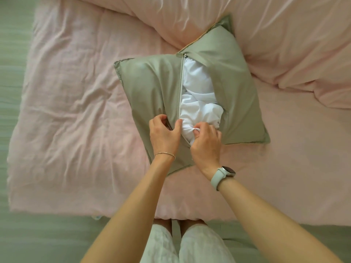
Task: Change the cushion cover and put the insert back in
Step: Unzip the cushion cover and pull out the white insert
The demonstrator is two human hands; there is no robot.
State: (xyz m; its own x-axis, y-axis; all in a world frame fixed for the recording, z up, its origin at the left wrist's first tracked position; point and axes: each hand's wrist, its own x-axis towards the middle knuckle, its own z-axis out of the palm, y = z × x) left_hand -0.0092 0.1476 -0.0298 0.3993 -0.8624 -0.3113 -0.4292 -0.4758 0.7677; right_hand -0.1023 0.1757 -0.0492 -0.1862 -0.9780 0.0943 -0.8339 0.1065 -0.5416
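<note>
Now the left hand (164, 132) pinches the sage-green cushion cover (152, 88) beside its open zipper (181, 86), while the right hand (206, 144) grips the white insert (199, 95) bulging just beyond its fingertips.

Left hand (164, 132): fingers curled, thumb pinching cover edge. Right hand (206, 144): fingers curled, gripping insert fabric. Both forearms bare, extended forward, converging. Bracelet (164, 154) on left wrist; watch (223, 176) on right.
</note>
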